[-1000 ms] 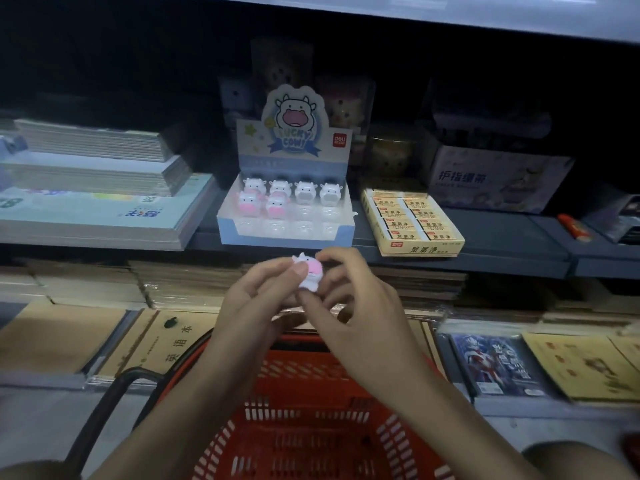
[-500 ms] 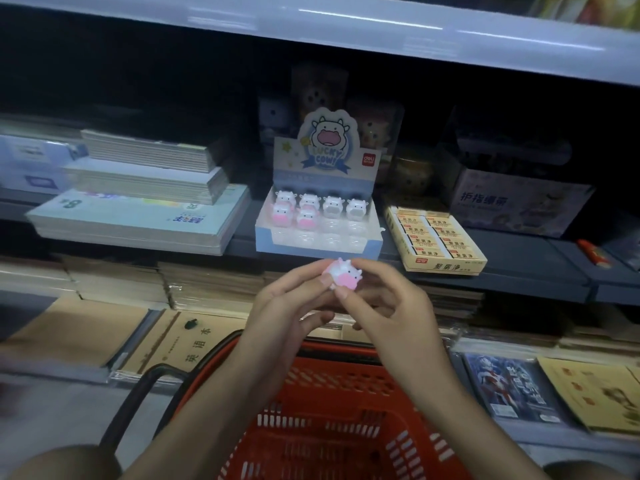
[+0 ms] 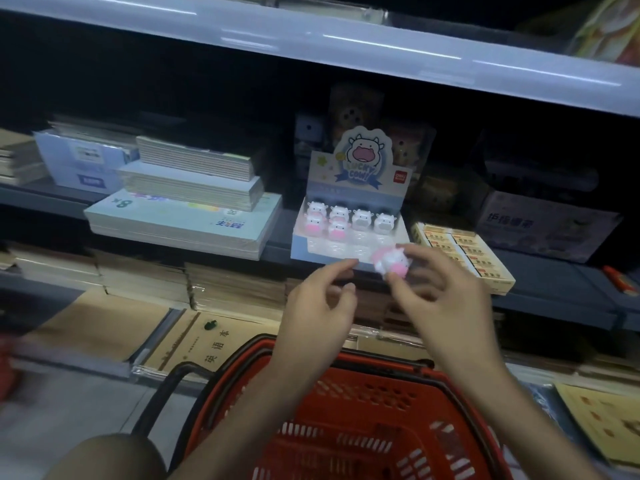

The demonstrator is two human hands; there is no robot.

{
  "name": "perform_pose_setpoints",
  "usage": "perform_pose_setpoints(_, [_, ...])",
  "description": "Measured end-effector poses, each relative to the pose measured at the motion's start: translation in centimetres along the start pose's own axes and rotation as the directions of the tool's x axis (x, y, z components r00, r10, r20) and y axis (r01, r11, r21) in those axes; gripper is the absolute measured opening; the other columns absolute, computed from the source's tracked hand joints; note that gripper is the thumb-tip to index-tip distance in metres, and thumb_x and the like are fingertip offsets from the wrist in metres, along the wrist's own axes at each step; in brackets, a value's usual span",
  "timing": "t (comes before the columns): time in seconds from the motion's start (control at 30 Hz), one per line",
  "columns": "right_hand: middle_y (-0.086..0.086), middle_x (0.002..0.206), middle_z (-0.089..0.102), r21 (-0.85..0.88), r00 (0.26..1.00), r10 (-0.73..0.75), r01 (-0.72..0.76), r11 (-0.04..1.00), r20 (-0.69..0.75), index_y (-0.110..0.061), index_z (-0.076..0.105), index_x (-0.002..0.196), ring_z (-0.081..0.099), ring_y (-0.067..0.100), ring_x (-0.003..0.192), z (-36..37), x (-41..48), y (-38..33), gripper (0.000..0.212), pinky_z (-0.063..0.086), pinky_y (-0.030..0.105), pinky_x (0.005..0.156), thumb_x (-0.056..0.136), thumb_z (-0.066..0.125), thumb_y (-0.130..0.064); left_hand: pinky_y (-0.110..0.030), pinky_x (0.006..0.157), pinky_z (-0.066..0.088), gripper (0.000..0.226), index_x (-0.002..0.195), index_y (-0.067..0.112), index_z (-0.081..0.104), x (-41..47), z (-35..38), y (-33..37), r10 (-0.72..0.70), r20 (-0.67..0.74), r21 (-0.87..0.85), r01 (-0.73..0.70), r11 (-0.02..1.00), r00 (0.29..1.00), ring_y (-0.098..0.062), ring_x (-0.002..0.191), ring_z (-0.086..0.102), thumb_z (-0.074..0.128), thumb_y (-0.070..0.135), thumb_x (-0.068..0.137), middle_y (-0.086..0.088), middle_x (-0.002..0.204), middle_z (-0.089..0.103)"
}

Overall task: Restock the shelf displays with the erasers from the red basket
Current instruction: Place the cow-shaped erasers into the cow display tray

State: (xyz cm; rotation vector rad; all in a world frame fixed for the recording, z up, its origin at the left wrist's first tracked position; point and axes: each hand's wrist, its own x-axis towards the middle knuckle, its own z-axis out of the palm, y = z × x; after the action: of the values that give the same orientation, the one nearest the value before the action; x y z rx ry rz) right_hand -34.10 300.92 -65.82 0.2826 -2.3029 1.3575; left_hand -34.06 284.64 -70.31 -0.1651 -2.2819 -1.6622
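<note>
My right hand point(image 3: 440, 299) pinches a small white-and-pink cow eraser point(image 3: 390, 262) just in front of the cow display box point(image 3: 349, 216) on the middle shelf. The box holds several cow erasers point(image 3: 349, 220) in its back rows; its front slots look bare. My left hand point(image 3: 318, 306) hovers beside the eraser with fingers apart, holding nothing. The red basket point(image 3: 346, 410) hangs below both hands; its contents are hard to make out.
A box of yellow-wrapped erasers point(image 3: 464, 258) sits right of the display. Stacked notebooks point(image 3: 187, 209) lie to the left. Brown exercise books point(image 3: 194, 341) fill the lower shelf. The upper shelf edge point(image 3: 311, 39) overhangs.
My left hand has let go of the cow eraser. My right hand has carried it up and right toward the display's front edge. The view has shifted closer to the shelf.
</note>
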Motion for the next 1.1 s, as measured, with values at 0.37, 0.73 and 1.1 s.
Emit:
perform_pose_setpoints(0.37, [0.001,0.115,0.074,-0.529,0.957,0.002,0.16,0.834,0.292,-0.02,0.074,0.122,0.069,0.017,0.099,2.4,12.1,1.8,0.034,0.053,0.029,0.088,0.088,0.076,-0.016,-0.037,0.084,0.056,0.061,0.162,0.031,0.02,1.3,-0.1,-1.7,0.135,0.152,0.717,-0.203,0.666,0.979,-0.019,0.114,0.06,0.043,0.034,0.106,0.002,0.17,0.014])
perform_pose_setpoints(0.73, [0.003,0.108,0.073,-0.647,0.92,0.063,0.221,0.73,0.386,-0.02,0.074,0.122,0.068,0.024,0.099,4.2,15.2,2.3,0.041,0.058,0.041,0.089,0.082,0.085,-0.024,-0.037,0.079,0.052,0.06,0.162,0.033,0.018,1.6,-0.4,-1.2,0.107,0.162,0.765,-0.194,0.615,0.981,-0.02,0.111,0.062,0.04,0.038,0.106,0.006,0.172,0.011])
perform_pose_setpoints(1.1, [0.004,0.099,0.074,-0.706,0.94,0.076,0.194,0.681,0.332,-0.021,0.08,0.104,0.069,0.026,0.09,5.5,15.4,1.9,0.037,0.061,0.041,0.079,0.07,0.094,-0.02,-0.034,0.072,0.051,0.059,0.161,0.032,0.019,1.3,0.0,-1.7,0.136,0.141,0.763,-0.195,0.616,0.981,-0.02,0.102,0.066,0.04,0.035,0.106,0.004,0.172,0.011])
